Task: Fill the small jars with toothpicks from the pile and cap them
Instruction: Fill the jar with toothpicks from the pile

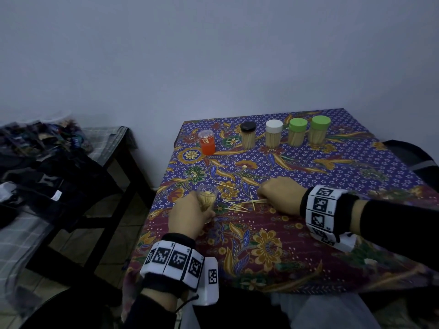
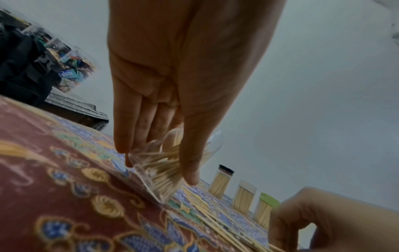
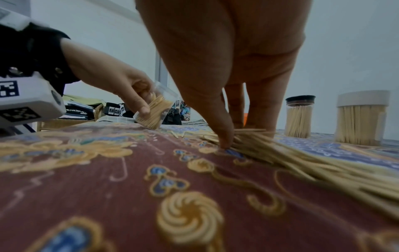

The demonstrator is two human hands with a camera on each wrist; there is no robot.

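Only the head view takes in the whole far row: an orange jar (image 1: 207,143) and four capped jars (image 1: 274,137), with black, white and two green lids. The left hand (image 1: 190,216) grasps a clear, uncapped plastic jar (image 2: 159,172) of toothpicks, tilted above the floral batik cloth (image 1: 261,245). The right wrist view shows the right hand (image 3: 226,71) pinching into the thin wooden toothpick pile (image 3: 280,153) beside it. No writing is legible.

wall (image 1: 213,55): plain pale grey | side table (image 1: 111,160): dark, cluttered, left | floor (image 1: 111,224): tiled | light: dim
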